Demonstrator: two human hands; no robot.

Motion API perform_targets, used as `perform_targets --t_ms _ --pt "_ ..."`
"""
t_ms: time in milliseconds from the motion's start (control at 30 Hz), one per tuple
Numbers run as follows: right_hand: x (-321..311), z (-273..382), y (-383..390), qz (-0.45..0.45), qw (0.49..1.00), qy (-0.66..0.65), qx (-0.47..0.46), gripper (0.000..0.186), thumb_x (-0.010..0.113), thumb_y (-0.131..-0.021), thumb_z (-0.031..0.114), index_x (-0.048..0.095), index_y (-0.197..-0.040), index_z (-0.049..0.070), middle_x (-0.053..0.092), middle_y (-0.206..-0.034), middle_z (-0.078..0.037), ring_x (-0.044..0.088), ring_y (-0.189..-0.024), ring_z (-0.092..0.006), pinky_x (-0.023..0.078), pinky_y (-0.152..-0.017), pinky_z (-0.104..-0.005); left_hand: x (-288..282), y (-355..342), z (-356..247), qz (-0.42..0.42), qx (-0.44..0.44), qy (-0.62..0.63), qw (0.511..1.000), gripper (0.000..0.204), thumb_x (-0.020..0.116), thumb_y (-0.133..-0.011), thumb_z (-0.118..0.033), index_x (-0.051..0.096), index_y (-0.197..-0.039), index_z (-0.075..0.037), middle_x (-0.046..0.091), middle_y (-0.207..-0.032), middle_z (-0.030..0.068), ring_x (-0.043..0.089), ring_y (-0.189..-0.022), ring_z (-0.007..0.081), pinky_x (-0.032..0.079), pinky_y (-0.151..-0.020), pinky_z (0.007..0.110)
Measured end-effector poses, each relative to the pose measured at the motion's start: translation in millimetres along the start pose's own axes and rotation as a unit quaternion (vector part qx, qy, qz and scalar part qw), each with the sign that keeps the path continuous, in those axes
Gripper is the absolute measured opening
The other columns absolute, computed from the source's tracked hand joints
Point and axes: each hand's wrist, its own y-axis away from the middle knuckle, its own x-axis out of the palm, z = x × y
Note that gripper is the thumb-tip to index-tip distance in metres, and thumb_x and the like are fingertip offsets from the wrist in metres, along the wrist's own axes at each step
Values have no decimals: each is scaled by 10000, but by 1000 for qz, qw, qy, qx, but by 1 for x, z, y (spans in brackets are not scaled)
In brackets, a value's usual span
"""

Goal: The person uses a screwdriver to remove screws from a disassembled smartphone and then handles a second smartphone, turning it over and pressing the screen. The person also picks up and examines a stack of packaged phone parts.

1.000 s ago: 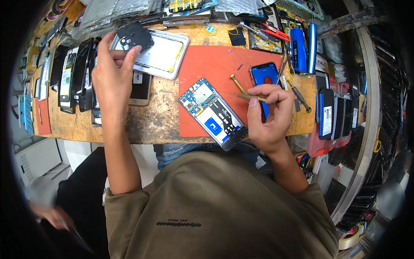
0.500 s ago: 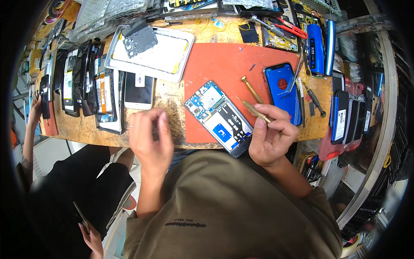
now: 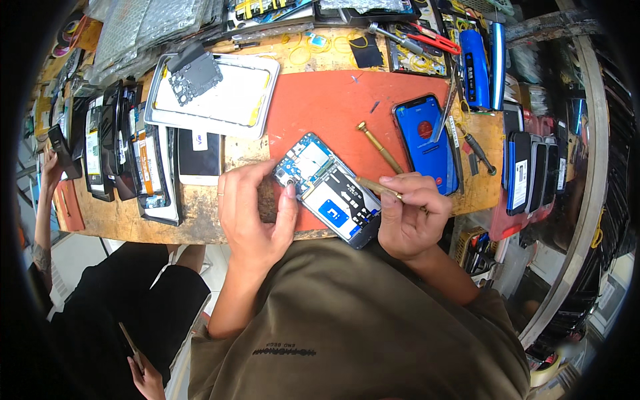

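An opened phone (image 3: 320, 160) lies tilted on the red mat, its circuit board, camera and battery area bare. My left hand (image 3: 257, 217) grips it by the upper left edge, with the thumb near the camera and the fingertips at the top corner. In my right hand (image 3: 417, 217) is a slim brass screwdriver (image 3: 373, 186), pinched between thumb and fingers. Its front end points left over the phone's right edge; whether the tip touches, I cannot tell. A second brass screwdriver (image 3: 378, 147) rests on the mat just beyond.
Right of the mat lies a phone with a lit blue screen (image 3: 427, 143), with tweezers (image 3: 448, 107) across it. A white tray (image 3: 267, 100) holding a dark grey part (image 3: 195, 77) stands at the back left. Several phones line the left side; another person's hand (image 3: 50, 167) is beyond them.
My left hand has moved right and down onto the opened phone's edge. The screwdriver in my right hand has come closer to the phone. The view has shifted slightly.
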Motion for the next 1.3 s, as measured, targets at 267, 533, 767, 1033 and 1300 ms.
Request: perform_targets --t_ms 267,533,767,1033,1300 --pt "5 16 -25 4 999 34 -29 327 714 -887 -131 528 -1133 -22 725 -1036 -252 736 -865 -313 598 -757 -403 2 3 7 -38 -34 43 998 200 663 -938 31 684 -1137 37 732 -1011 165 683 -893 309 543 -809 398" --pt "27 12 -61 111 993 -3 -34 274 690 -944 -119 522 -1151 -57 720 -969 -205 728 -817 -254 599 -723 -341 6 3 10 -69 -63 82 992 158 621 -972 82 693 -1106 40 748 -947 145 703 -863 282 552 -786 372" --pt "41 16 -70 135 989 25 -47 291 702 -942 -110 526 -1170 -63 721 -982 -208 733 -828 -260 603 -712 -346 3 -1 12 -63 -44 98 992 177 630 -954 86 695 -1112 40 747 -947 148 701 -862 303 552 -789 388" --pt "46 28 -81 168 977 112 -61 250 739 -916 -97 590 -1103 -23 727 -999 -165 733 -811 -256 589 -685 -337 0 1 14 -50 -39 115 991 188 633 -956 69 688 -1133 38 741 -970 157 697 -885 331 543 -817 413" --pt "49 57 -123 384 913 92 -104 229 707 -796 -7 615 -987 80 595 -920 -102 580 -800 -326 447 -708 -442 -5 -1 11 -51 -24 120 991 228 634 -942 86 682 -1159 36 733 -991 162 682 -880 337 537 -811 428"
